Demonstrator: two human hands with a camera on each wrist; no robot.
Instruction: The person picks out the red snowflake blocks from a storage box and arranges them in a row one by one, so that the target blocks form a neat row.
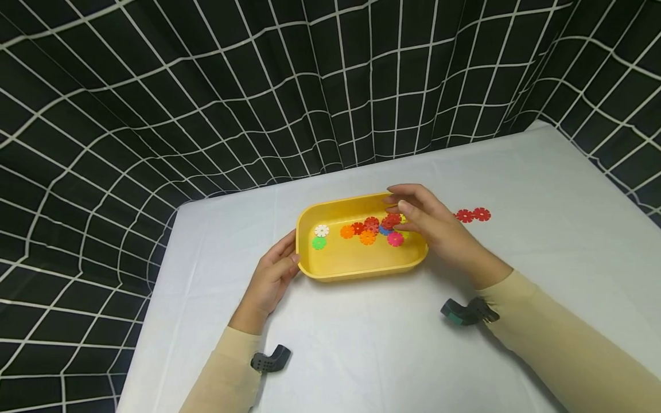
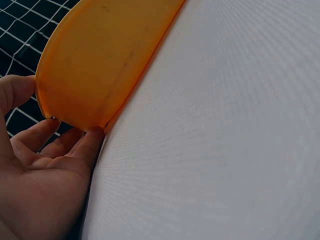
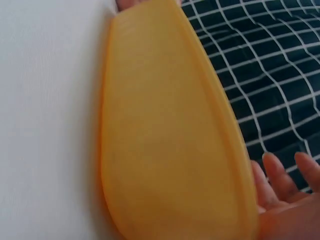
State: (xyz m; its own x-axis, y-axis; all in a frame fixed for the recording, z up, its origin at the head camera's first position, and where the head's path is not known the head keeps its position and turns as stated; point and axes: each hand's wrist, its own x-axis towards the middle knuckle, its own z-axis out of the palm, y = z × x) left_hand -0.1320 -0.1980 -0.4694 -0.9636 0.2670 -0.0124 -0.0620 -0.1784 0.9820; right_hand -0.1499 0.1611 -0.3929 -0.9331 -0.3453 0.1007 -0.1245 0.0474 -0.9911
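Showing multicoloured notched discs (image 1: pixel 368 237) inside a yellow tray (image 1: pixel 335 262): white and green leftward, the remainder clustered from centre to right. Pinching the tray's left end with the left hand (image 1: pixel 271 275); extending the right hand (image 1: pixel 439 226), digits curved and apart, over the right end, near red discs (image 1: pixel 482 214) on white cloth (image 1: pixel 330 344).

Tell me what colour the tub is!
The tub is yellow, and it shows best in the head view.

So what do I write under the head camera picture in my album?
A left hand holds a yellow tray while a right hand is over the colourful notched discs inside.
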